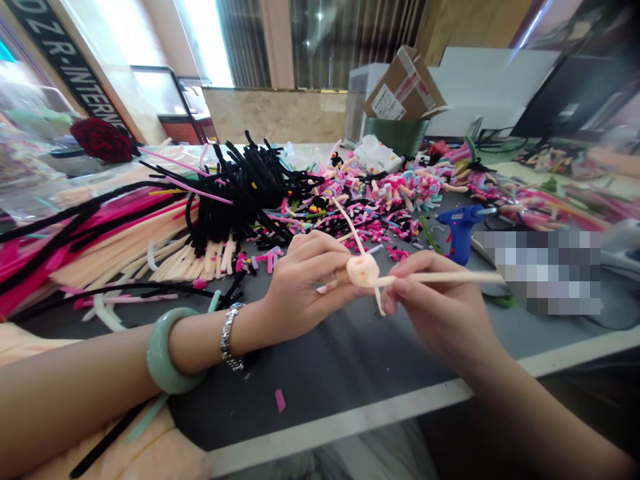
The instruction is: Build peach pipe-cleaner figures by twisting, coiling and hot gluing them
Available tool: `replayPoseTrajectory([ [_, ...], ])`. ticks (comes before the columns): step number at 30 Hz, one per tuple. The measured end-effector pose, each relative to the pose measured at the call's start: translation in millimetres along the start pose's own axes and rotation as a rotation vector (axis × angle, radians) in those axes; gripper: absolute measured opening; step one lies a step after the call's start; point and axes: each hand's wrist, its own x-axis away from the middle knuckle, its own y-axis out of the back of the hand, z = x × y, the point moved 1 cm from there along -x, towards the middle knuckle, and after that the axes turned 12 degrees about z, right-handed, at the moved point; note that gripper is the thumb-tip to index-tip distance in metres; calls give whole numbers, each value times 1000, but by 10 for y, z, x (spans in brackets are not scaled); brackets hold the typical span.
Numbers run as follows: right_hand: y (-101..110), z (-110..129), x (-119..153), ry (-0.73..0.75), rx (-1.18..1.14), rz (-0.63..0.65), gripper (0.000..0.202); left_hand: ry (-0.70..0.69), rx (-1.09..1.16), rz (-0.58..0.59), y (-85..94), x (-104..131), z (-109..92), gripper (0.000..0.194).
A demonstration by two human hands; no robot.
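Note:
My left hand (313, 277) comes in from the left, a green bangle and a silver bracelet on its wrist. Its fingers pinch a small coiled ball of cream pipe cleaner (363, 270). Thin cream ends stick out above and below the ball. On the right, my right hand (435, 293) grips a cream pipe cleaner strand (457, 277) between thumb and fingers, close to the ball. The strand runs from the ball past my right fingers toward the right. Both hands are above the dark table mat.
Black pipe cleaners (250, 180) and cream ones (120, 260) lie at the left. Small coloured pieces (395, 183) are heaped behind my hands. A blue glue gun (460, 230) stands right of them. Farther back are a cardboard box (405, 87) and a green bin (400, 133).

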Motion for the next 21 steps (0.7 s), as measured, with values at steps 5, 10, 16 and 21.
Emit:
replayPoseTrajectory([
  [5, 4, 29, 40, 94, 137, -19, 8, 52, 116, 85, 55, -56, -40, 22],
  [10, -14, 60, 111, 228, 321, -46, 16, 249, 480, 226, 40, -37, -65, 24],
  [16, -79, 63, 176, 509, 823, -42, 36, 387, 942, 313, -61, -10, -28, 24],
  [21, -59, 10, 148, 540, 1031, -99, 39, 424, 1007, 355, -87, -10, 7, 25],
])
